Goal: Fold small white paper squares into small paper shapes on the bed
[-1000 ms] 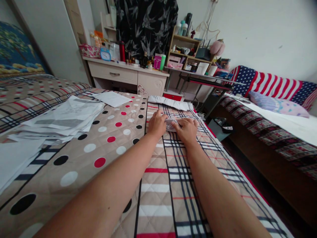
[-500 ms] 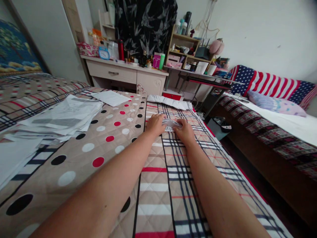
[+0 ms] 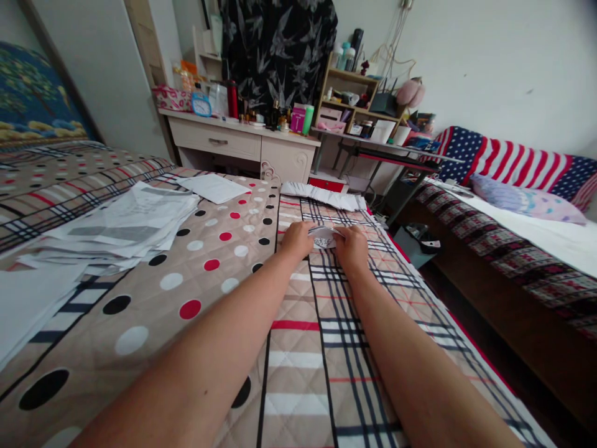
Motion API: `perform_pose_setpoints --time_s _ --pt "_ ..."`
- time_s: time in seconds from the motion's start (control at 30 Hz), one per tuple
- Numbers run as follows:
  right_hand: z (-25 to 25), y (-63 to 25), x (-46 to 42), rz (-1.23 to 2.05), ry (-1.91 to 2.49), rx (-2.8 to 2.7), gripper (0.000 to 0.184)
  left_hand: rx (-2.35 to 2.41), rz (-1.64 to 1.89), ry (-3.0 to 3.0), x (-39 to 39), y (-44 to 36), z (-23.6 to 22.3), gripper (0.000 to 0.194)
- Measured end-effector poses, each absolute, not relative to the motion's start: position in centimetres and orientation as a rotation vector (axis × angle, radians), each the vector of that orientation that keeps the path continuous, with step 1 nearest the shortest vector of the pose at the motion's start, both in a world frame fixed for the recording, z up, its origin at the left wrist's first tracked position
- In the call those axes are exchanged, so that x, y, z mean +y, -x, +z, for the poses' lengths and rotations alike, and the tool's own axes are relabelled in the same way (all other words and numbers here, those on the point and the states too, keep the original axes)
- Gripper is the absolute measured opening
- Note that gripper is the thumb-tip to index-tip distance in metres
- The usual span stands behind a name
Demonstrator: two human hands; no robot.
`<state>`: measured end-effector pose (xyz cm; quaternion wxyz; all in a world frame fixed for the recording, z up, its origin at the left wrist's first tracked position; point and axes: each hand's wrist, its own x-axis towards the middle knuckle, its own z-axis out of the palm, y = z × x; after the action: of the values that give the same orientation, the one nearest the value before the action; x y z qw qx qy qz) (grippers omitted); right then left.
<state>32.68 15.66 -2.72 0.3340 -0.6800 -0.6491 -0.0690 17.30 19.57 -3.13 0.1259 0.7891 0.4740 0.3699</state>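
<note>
Between my hands is a small folded piece of paper (image 3: 323, 239), whitish grey with dark marks on its near face. My left hand (image 3: 298, 240) grips its left end, fingers closed. At the right end, my right hand (image 3: 353, 245) is closed on the same paper. The paper is bowed slightly upward, just above the quilted bedspread (image 3: 289, 373). Beyond it lies a row of folded white papers (image 3: 324, 196). My fingertips are partly hidden behind the paper.
A loose pile of printed sheets (image 3: 125, 218) spreads over the bed's left side, with a single white sheet (image 3: 214, 187) beyond it. A white dresser (image 3: 233, 144) stands past the bed's far end. On the right, a bin (image 3: 416, 242) sits in the gap before another bed (image 3: 504, 224).
The paper's near face is tipped up more, and my right fingers have curled further around its end. The whole view has shifted slightly.
</note>
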Motion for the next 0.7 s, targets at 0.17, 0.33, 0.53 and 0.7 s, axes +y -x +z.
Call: perform_pose_setpoints --time_s 0.17,0.33,0.53,0.7 --pt "-3.2 -33.0 16.9 -0.182 1.672 -1.714 0.035 1.463 1.110 -2.318 19.6 -17.3 -2.9 0.036" --pt "-3.2 -32.8 17.9 -0.125 1.606 -1.717 0.042 1.507 1.073 -2.363 19.9 -17.5 -3.3 0.058" --pt "-2.9 -32.3 17.4 -0.145 1.783 -1.743 0.032 1.511 1.045 -2.376 20.2 -17.9 -3.3 0.048" --pt "-3.0 -33.2 18.4 -0.214 1.826 -1.614 0.024 1.519 1.099 -2.314 20.1 -17.9 -3.1 0.051"
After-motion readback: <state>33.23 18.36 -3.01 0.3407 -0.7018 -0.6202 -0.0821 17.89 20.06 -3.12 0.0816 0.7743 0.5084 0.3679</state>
